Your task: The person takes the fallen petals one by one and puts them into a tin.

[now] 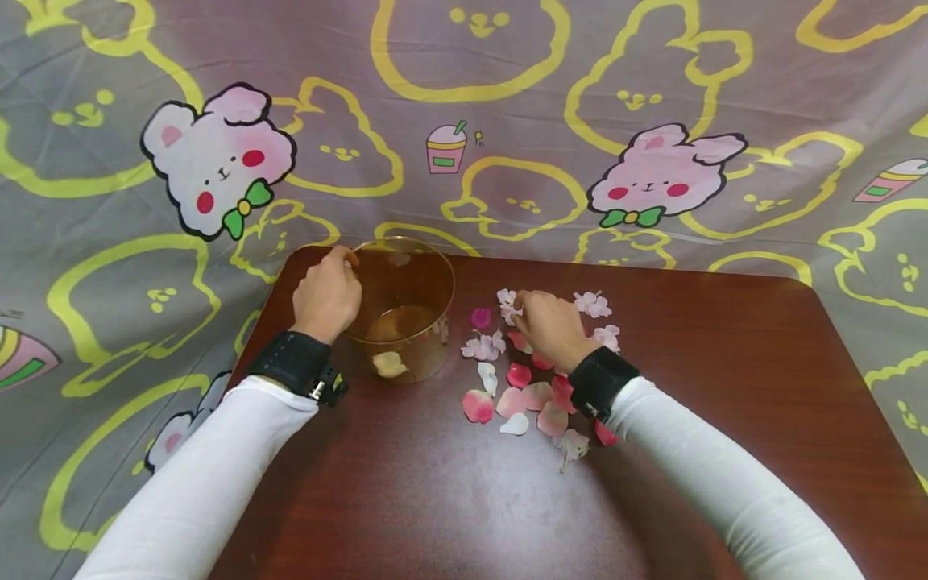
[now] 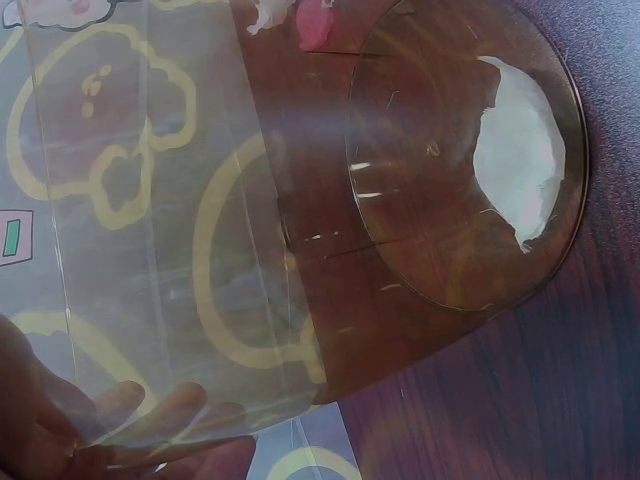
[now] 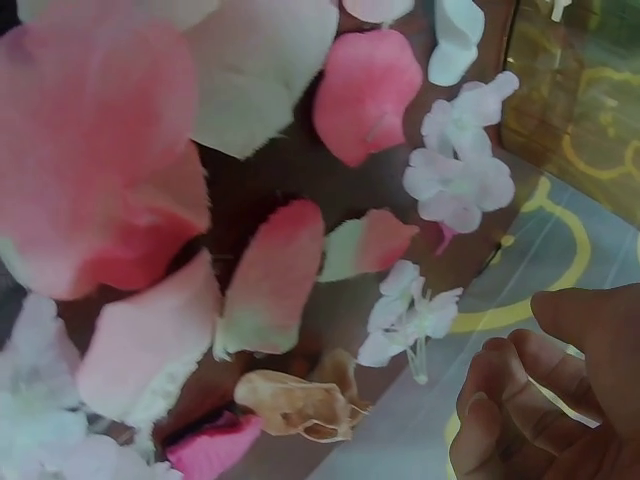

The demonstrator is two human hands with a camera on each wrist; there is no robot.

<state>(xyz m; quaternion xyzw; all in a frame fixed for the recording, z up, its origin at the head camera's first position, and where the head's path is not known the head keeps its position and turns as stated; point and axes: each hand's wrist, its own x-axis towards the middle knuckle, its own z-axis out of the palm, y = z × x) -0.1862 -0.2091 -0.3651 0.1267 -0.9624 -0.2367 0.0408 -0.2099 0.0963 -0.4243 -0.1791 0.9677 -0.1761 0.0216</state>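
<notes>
head view: left hand (image 1: 328, 294) grips the far left rim of a clear plastic container (image 1: 428, 278), fingers curled over the edge; the container stands upright at the far left of a dark red-brown table (image 1: 435, 499), with one pale petal (image 1: 389, 364) lying on its bottom. right hand (image 1: 551, 326) rests, fingers curled downward, on a scatter of pink and white petals (image 1: 532, 396) just right of the container, fingertips at a small white blossom (image 1: 507, 302); whether it pinches the blossom cannot be told. right wrist view: curled fingers (image 3: 520, 400) beside a white blossom. a cartoon-rabbit cloth (image 1: 652, 97) lies beyond the table.
</notes>
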